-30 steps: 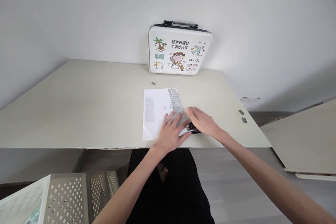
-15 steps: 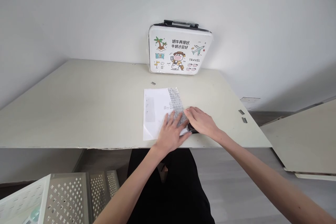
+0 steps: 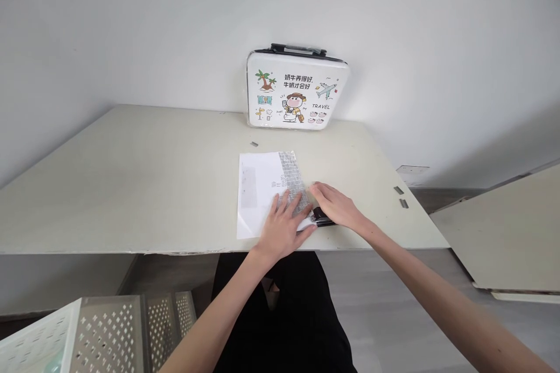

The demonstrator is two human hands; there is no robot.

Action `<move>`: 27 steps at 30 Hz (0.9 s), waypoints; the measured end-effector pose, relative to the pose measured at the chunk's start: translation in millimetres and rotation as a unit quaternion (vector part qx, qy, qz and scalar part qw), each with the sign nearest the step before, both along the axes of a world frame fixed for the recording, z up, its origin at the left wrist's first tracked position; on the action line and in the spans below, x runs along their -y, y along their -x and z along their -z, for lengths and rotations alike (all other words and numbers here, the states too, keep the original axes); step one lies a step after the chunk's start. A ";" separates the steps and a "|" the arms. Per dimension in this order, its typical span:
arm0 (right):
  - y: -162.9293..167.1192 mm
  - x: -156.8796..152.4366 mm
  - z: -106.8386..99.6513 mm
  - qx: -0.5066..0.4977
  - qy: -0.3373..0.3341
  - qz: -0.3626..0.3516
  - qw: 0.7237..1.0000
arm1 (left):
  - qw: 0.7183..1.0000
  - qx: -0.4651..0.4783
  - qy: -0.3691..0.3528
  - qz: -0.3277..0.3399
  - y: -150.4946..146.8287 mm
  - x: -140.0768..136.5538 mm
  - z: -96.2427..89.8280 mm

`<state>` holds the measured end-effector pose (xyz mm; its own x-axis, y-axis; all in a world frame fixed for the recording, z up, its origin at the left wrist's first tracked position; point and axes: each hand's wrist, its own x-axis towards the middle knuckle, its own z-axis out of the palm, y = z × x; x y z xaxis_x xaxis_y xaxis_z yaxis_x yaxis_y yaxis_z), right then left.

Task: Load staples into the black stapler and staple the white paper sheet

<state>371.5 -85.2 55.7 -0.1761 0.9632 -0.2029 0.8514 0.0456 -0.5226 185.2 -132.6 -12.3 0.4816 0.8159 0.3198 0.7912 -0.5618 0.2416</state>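
Note:
My left hand [image 3: 282, 227] lies flat with spread fingers on a folded white sheet of paper [image 3: 258, 192], pressing it to the table. A grey brick-like pattern covers the sheet's right part. At the lower right corner of the paper sits a black stapler [image 3: 322, 217], its front end against the edge. My right hand [image 3: 336, 204] is curled over the stapler's back end, fingers together; its palm side and thumb are hidden.
A white cartoon-printed case [image 3: 297, 93] with a black handle leans on the wall behind. Small grey strips, like staples, lie on the table [image 3: 131, 186]: one strip [image 3: 254, 144] near the case, two at right. Perforated baskets [image 3: 107, 332] stand below left.
My right hand has shifted slightly up and off the stapler's front, so more of the stapler shows. My left hand stays on the paper. The whole view has tilted slightly.

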 end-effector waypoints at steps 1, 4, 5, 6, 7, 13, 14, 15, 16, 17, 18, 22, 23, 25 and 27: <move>0.3 -0.1 0.3 0.001 -0.001 0.000 1.000 | 1.000 -0.001 0.001 0.001 0.0 0.1 0.0; 2.7 0.4 0.2 0.010 -0.005 0.001 1.000 | 1.000 -0.004 0.000 0.001 -0.3 0.1 0.1; 3.6 0.7 0.0 0.014 -0.006 0.000 1.000 | 1.000 -0.004 0.001 0.000 -0.5 0.1 0.2; 4.4 1.1 -0.1 0.017 -0.008 -0.001 1.000 | 1.000 -0.005 0.001 -0.001 -0.7 0.1 0.4; 5.2 1.4 -0.4 0.021 -0.010 -0.002 1.000 | 1.000 -0.005 0.001 -0.001 -0.9 0.0 0.4; 8.5 4.4 -3.2 0.033 -0.018 -0.005 0.999 | 1.000 -0.008 0.001 -0.002 -1.9 -0.2 0.5; 9.2 5.1 -3.9 0.035 -0.019 -0.005 0.999 | 1.000 -0.008 0.000 -0.002 -2.0 -0.2 0.5; 9.8 5.7 -4.4 0.036 -0.021 -0.004 0.999 | 1.000 -0.007 -0.001 -0.002 -2.0 -0.2 0.5; 10.5 6.3 -4.7 0.037 -0.022 -0.003 0.999 | 1.000 -0.006 -0.003 -0.003 -2.1 -0.1 0.5; 11.1 6.7 -4.8 0.039 -0.023 -0.002 0.999 | 1.000 -0.006 -0.005 -0.003 -2.1 -0.1 0.5; 11.5 7.0 -4.7 0.040 -0.024 -0.001 0.999 | 1.000 -0.006 -0.006 -0.004 -2.1 -0.1 0.4; 12.1 7.0 -3.4 0.047 -0.027 -0.002 0.999 | 1.000 -0.006 -0.008 -0.003 -2.2 -0.1 -0.5; 12.3 6.9 -3.2 0.051 -0.027 -0.004 0.998 | 1.000 -0.006 -0.007 -0.003 -2.3 -0.1 -0.8; 12.9 6.8 -2.9 0.059 -0.028 -0.007 0.998 | 1.000 -0.008 -0.005 -0.003 -2.5 -0.1 -1.4; 14.0 6.8 -2.0 0.071 -0.029 -0.008 0.997 | 1.000 -0.011 -0.001 -0.003 -2.6 0.0 -2.0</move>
<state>357.6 -92.0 57.6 -0.1658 0.9712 -0.1710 0.9152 0.0870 -0.3934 187.8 -132.6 -10.3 0.4838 0.8182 0.3106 0.7997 -0.5575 0.2228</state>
